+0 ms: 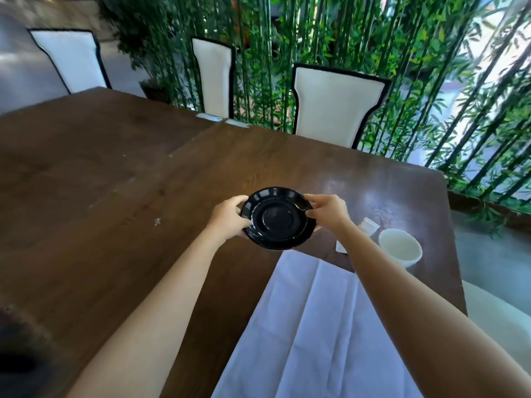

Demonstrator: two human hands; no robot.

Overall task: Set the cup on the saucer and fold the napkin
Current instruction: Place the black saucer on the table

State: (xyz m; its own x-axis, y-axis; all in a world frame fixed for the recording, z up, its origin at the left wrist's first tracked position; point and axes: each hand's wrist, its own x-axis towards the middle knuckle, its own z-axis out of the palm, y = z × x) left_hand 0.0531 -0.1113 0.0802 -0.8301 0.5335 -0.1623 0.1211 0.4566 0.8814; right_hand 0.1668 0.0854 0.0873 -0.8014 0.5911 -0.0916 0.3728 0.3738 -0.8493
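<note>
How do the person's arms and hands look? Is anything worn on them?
Nothing worn shows. The left arm and right arm are bare up to the picture's edge: no sleeves. The left hand and right hand have no gloves, and I see no ring, watch or bracelet.

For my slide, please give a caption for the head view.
The left hand and right hand hold the black saucer over the table; white cup and unfolded napkin sit nearby.

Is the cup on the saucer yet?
No, the cup stands on the table, apart from the saucer held by the left hand and right hand.
</note>
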